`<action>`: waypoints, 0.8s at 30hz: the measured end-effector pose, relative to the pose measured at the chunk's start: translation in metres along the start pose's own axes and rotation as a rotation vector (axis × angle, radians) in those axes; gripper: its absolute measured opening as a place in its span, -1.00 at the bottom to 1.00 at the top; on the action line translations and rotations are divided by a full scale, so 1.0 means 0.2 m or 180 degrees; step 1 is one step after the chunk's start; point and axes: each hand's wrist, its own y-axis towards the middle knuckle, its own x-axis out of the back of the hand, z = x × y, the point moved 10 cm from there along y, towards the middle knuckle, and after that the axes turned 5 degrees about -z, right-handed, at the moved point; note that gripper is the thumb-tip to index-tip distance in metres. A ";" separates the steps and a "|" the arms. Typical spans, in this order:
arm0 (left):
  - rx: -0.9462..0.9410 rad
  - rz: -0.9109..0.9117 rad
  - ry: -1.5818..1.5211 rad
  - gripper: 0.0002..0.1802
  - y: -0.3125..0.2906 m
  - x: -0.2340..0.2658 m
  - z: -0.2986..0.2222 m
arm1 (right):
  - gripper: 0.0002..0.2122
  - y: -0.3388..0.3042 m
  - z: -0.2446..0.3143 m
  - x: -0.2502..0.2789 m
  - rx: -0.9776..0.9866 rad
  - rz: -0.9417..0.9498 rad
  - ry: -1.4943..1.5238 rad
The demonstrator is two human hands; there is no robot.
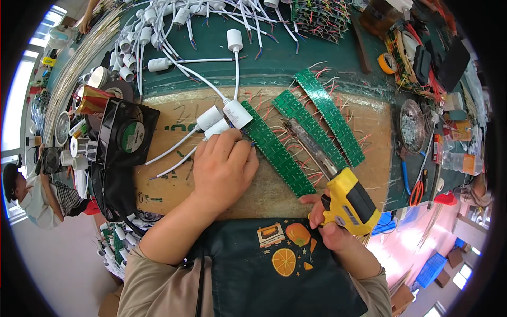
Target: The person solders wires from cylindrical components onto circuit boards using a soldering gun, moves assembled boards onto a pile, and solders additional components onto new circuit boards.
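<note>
Right of centre, the yellow soldering gun (349, 203) is gripped by the right hand (334, 236). At centre, whether anything is gripped by the left hand (224, 169) beside the green board (275, 150) cannot be told; the barrel is best kept clear.

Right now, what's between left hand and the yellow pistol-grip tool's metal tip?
Head view: the leftmost long green circuit-board strip, thin red wires at its right edge, lies between left hand and tip.
</note>
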 end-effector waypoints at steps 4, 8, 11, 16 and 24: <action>0.0065 0.0177 -0.0105 -0.71 -0.02 0.01 0.01 | -0.32 0.01 -0.01 0.00 0.0127 0.0068 -0.0007; 0.0030 0.0291 -0.0142 -0.61 -0.03 0.07 0.00 | -0.32 -0.01 -0.02 0.01 0.0206 0.0179 0.0026; 0.0081 0.0331 -0.0041 -0.56 -0.05 0.11 0.03 | -0.32 0.00 0.00 0.00 0.0191 0.0141 -0.0023; -0.0129 0.0057 0.0333 -0.53 0.00 0.16 0.11 | -0.33 -0.01 0.00 0.01 0.0193 0.0146 -0.0088; -0.0225 -0.0150 -0.0123 -0.61 0.18 0.22 0.10 | -0.59 -0.01 0.01 0.02 0.0129 -0.0046 0.0077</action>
